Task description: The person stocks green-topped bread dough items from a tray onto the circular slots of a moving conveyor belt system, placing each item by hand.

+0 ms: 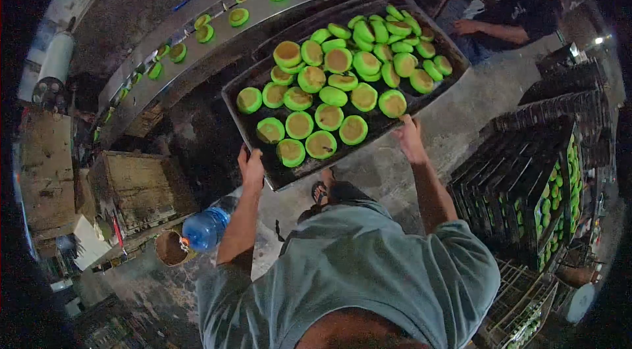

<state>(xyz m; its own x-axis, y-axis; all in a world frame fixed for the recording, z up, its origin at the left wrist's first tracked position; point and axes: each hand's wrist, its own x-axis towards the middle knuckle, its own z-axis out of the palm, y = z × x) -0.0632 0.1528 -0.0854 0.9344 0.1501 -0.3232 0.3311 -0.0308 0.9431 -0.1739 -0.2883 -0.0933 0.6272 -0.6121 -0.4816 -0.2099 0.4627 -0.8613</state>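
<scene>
A black rectangular tray (pixel 296 176) is held out in front of me, tilted, its right end farther away. Many round green buns (pixel 299 125) with browned faces lie on it, some overlapping toward the far right. My left hand (pixel 251 167) grips the tray's near left corner. My right hand (pixel 411 140) holds its near edge, right of the middle. Both thumbs show at the rim, and the fingers are partly hidden. Just beyond the tray runs a curved metal conveyor (pixel 217 53) carrying more green buns.
Stacked black trays (pixel 507 178) with green buns stand at the right. A person (pixel 526 13) sits at the upper right. On the left are a wooden box (pixel 141 184), a blue water bottle (pixel 205 228) and a bucket (pixel 172 248).
</scene>
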